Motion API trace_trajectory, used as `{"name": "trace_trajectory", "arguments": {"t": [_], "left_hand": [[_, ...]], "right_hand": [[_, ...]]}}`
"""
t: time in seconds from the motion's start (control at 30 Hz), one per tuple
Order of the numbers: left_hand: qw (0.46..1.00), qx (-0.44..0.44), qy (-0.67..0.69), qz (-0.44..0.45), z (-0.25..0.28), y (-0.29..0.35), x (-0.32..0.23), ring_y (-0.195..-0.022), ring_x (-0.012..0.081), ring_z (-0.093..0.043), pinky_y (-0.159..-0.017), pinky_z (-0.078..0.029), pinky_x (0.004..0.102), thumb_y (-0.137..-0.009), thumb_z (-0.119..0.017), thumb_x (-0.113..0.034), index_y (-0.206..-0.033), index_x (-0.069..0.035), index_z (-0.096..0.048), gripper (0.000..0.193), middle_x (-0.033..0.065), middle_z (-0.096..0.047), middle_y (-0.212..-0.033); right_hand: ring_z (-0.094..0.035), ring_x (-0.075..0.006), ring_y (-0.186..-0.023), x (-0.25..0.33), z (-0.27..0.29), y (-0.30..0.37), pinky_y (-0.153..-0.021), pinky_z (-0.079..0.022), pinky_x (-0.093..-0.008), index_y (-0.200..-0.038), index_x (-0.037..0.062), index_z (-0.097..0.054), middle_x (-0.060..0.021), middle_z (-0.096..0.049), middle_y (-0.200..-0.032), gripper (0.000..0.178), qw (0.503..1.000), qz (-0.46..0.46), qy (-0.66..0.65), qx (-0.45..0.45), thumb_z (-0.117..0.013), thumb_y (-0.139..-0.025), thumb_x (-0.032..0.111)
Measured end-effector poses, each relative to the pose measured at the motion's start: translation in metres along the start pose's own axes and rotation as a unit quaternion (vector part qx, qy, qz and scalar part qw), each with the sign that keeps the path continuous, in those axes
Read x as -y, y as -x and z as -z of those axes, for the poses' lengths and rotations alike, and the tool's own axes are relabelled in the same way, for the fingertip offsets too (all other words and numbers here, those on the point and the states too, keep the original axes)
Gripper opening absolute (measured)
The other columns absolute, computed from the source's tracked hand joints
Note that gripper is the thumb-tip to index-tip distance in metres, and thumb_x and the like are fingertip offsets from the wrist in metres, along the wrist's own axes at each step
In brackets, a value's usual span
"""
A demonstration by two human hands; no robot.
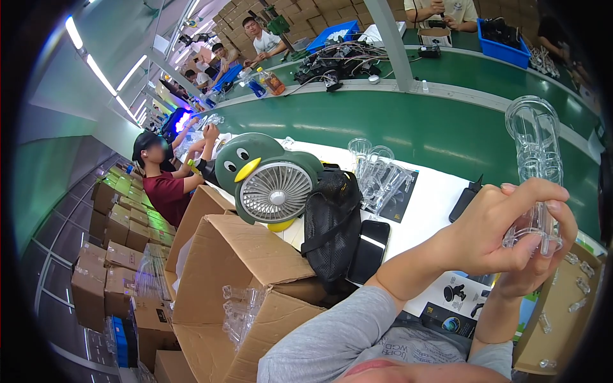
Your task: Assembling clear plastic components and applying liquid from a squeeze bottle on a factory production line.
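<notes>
At the right, a clear, hollow, tube-shaped part (539,150) with a wide round rim and ringed sections stands nearly upright. My left hand (488,223) is closed on its lower half, fingers curled round the tube. My right hand (533,271) grips the lower end from below, partly hidden behind the left. Several similar clear parts (383,175) lie in a cluster on the white table surface (434,188). More clear pieces (241,313) sit in an open cardboard box (211,255) at my left. Small clear pieces (582,284) lie in a shallow cardboard tray (559,332) at the right.
A green penguin-shaped fan (271,179), a black mesh pouch (332,223) and a phone (369,250) stand or lie between box and parts. Beyond runs a green conveyor belt (447,137). A person in a dark red shirt (167,191) works at the left; others sit across the belt.
</notes>
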State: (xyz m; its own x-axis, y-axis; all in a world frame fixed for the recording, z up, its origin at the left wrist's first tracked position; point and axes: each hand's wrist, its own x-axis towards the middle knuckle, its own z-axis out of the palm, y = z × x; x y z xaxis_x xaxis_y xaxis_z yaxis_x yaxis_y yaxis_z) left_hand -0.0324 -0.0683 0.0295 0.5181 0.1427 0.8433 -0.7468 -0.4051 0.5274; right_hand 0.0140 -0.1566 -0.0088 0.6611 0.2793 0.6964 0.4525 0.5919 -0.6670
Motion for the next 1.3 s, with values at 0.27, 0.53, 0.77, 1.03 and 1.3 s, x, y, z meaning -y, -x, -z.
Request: {"name": "trace_trajectory", "arguments": {"t": [0.27, 0.53, 0.77, 1.03, 1.3], "left_hand": [[0.999, 0.03, -0.023, 0.034, 0.002, 0.001, -0.003, -0.066, 0.0239, -0.065, -0.061, -0.051, 0.0273, -0.067, -0.05, -0.018, -0.112, 0.005, -0.047, 0.05, 0.0131, -0.062, -0.077], [0.999, 0.013, -0.038, 0.026, 0.0, 0.001, -0.002, -0.065, 0.0243, -0.065, -0.06, -0.051, 0.0274, -0.068, -0.05, -0.02, -0.111, 0.005, -0.047, 0.05, 0.0138, -0.062, -0.079], [1.0, -0.003, -0.021, -0.004, 0.001, 0.001, -0.003, -0.065, 0.0238, -0.065, -0.06, -0.051, 0.0272, -0.069, -0.051, -0.019, -0.111, 0.005, -0.047, 0.049, 0.0141, -0.062, -0.081], [0.995, 0.046, 0.009, 0.083, -0.001, 0.001, -0.004, -0.076, 0.0219, -0.063, -0.068, -0.049, 0.0277, -0.07, -0.052, -0.019, -0.115, 0.005, -0.046, 0.051, 0.0125, -0.06, -0.093], [0.985, -0.088, -0.063, 0.136, -0.007, 0.004, -0.012, -0.099, 0.0234, -0.053, -0.086, -0.041, 0.0322, -0.072, -0.047, -0.036, -0.109, 0.004, -0.053, 0.054, 0.0159, -0.056, -0.109]], "right_hand": [[-0.059, -0.0327, -0.09, 0.001, 0.004, 0.001, -0.079, -0.049, -0.0395, -0.117, 0.0036, -0.036, -0.0285, -0.054, -0.101, 0.045, 1.0, -0.002, 0.023, -0.002, -0.033, -0.086, 0.036], [-0.058, -0.033, -0.09, 0.0, 0.003, -0.001, -0.079, -0.049, -0.0397, -0.117, 0.0034, -0.036, -0.0285, -0.054, -0.101, 0.045, 1.0, -0.004, 0.002, -0.004, -0.032, -0.086, 0.035], [-0.058, -0.0331, -0.089, 0.001, -0.001, 0.0, -0.079, -0.049, -0.0397, -0.117, 0.0036, -0.036, -0.0288, -0.053, -0.101, 0.044, 1.0, 0.003, -0.01, 0.008, -0.032, -0.086, 0.034], [-0.054, -0.0189, -0.084, 0.008, 0.005, -0.002, -0.072, -0.047, -0.0296, -0.112, 0.0042, -0.041, -0.0105, -0.049, -0.104, 0.046, 0.999, 0.018, 0.031, -0.013, -0.041, -0.088, 0.043], [-0.06, -0.0254, -0.083, 0.009, 0.007, -0.025, -0.073, -0.048, -0.0321, -0.109, 0.0006, -0.05, -0.0137, -0.059, -0.098, 0.029, 0.986, 0.106, 0.062, 0.109, -0.047, -0.084, 0.016]]}}
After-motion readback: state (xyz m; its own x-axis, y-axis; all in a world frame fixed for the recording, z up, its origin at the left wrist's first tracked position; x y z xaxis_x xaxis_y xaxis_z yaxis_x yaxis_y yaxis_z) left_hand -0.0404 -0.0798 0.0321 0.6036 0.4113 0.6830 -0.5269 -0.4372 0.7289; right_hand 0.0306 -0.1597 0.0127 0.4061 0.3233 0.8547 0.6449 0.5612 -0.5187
